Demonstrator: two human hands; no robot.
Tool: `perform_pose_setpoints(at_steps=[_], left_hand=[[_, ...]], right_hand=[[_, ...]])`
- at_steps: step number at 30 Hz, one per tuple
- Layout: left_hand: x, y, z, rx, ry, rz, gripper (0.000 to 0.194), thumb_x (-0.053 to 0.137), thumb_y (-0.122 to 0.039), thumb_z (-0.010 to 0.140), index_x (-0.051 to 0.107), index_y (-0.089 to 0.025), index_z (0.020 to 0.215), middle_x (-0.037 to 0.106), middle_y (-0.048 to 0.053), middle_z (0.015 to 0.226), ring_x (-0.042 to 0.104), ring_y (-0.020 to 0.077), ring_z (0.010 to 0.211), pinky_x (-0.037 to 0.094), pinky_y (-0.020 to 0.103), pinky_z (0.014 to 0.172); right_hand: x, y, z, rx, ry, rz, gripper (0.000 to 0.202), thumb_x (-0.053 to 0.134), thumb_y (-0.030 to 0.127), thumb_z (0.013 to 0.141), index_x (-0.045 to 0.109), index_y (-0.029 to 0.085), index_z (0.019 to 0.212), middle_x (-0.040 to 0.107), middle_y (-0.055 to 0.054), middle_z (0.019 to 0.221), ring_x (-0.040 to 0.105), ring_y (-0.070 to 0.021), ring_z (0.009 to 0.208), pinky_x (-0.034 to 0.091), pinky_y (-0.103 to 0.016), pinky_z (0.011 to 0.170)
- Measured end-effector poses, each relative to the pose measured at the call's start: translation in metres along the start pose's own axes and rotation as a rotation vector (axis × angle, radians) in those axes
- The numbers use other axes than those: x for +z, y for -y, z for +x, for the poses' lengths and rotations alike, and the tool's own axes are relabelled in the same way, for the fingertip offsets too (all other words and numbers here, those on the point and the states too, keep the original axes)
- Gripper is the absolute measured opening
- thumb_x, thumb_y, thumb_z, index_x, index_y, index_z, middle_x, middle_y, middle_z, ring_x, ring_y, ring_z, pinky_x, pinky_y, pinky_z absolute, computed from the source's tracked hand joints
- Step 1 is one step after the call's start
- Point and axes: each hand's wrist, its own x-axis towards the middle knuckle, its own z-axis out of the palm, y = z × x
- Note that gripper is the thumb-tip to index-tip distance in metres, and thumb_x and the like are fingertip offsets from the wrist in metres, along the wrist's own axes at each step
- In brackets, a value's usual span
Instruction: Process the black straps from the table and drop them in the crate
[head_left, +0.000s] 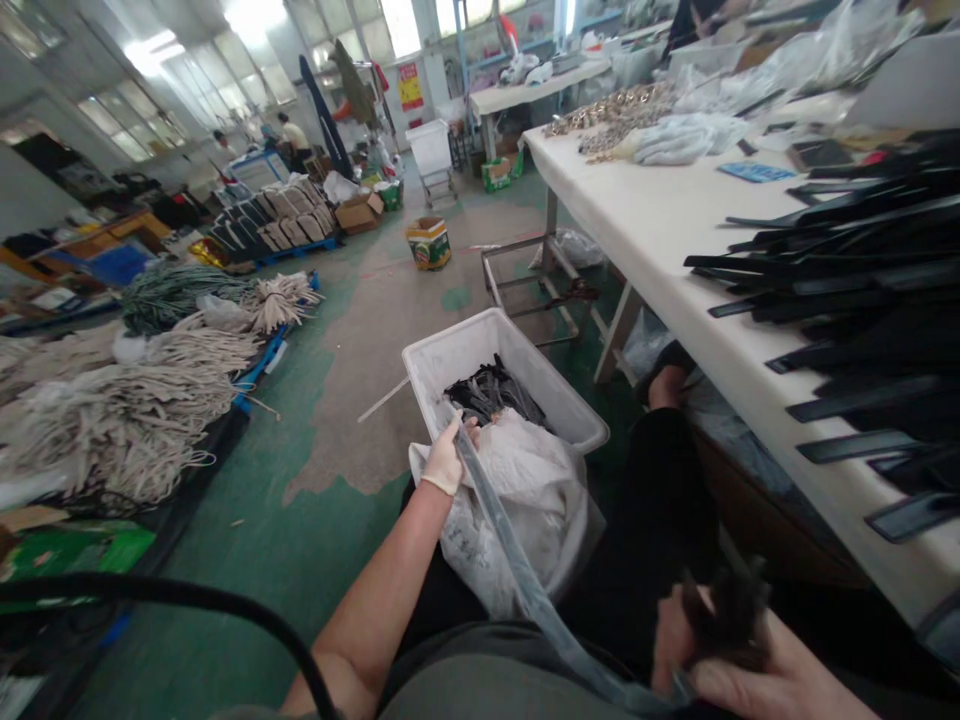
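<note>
My left hand (444,458), in a pale glove, is closed on the far end of a long grey strap (496,515) over the white bin. The strap runs down across my lap toward my right hand (739,670). That hand is closed around a bunch of short black strips (726,612), blurred by motion; whether it also grips the strap's near end I cannot tell. Inside the white bin (427,355) lies a heap of black strips (495,390). A white sack (525,500) drapes over the bin's near side, between my knees.
To my right, a white table (637,210) bears many black straps (885,290), gloves (682,138) and metal fittings (615,115). Bundles of beige cord (150,400) lie on a pallet at left. A small carton (429,244) stands on the floor ahead.
</note>
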Motion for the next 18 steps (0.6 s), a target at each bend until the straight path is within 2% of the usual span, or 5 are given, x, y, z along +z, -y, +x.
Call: perform_pose_setpoints(at_steps=[5,8,10,13,18], left_hand=[[-0.017,0.028,-0.035,0.030,0.356,0.399,0.042,0.064,-0.037,0.082,0.056,-0.017,0.118,0.069,0.005,0.079,0.061,0.0110,0.053,0.041,0.019,0.048],[-0.037,0.048,-0.063,-0.044,0.496,0.632,0.043,0.063,-0.044,0.082,0.060,-0.016,0.115,0.070,0.007,0.084,0.062,0.0121,0.056,0.038,0.021,0.049],[-0.046,0.056,-0.078,-0.083,0.549,0.739,0.043,0.060,-0.045,0.084,0.061,-0.015,0.115,0.069,0.008,0.085,0.062,0.0126,0.057,0.036,0.022,0.050],[-0.051,0.058,-0.092,-0.136,0.611,0.839,0.044,0.059,-0.047,0.084,0.061,-0.015,0.116,0.069,0.008,0.085,0.061,0.0136,0.057,0.034,0.024,0.051],[-0.026,0.045,-0.098,-0.044,0.739,0.847,0.052,0.057,-0.057,0.083,0.067,-0.012,0.107,0.069,0.012,0.097,0.064,0.0236,0.087,0.046,0.032,0.079]], right_hand=[[-0.006,-0.005,0.066,-0.057,-0.204,0.126,0.061,0.061,0.060,0.077,0.067,0.012,0.114,0.051,0.001,0.058,0.036,-0.0089,0.047,0.025,-0.022,0.043],[-0.020,0.001,0.099,-0.137,-0.275,0.153,0.066,0.061,0.051,0.081,0.055,0.010,0.133,0.038,0.006,0.047,0.034,-0.0095,0.047,0.026,-0.023,0.046],[-0.027,0.006,0.113,-0.168,-0.298,0.148,0.065,0.065,0.046,0.078,0.056,0.010,0.132,0.035,0.008,0.045,0.037,-0.0104,0.048,0.027,-0.022,0.047],[-0.029,0.013,0.124,-0.202,-0.328,0.126,0.059,0.069,0.044,0.073,0.065,0.010,0.120,0.047,0.005,0.050,0.038,-0.0090,0.047,0.024,-0.022,0.044],[-0.012,0.024,0.127,-0.212,-0.333,0.061,0.040,0.070,0.045,0.069,0.074,0.010,0.088,0.059,-0.001,0.060,0.042,-0.0089,0.047,0.027,-0.021,0.041]])
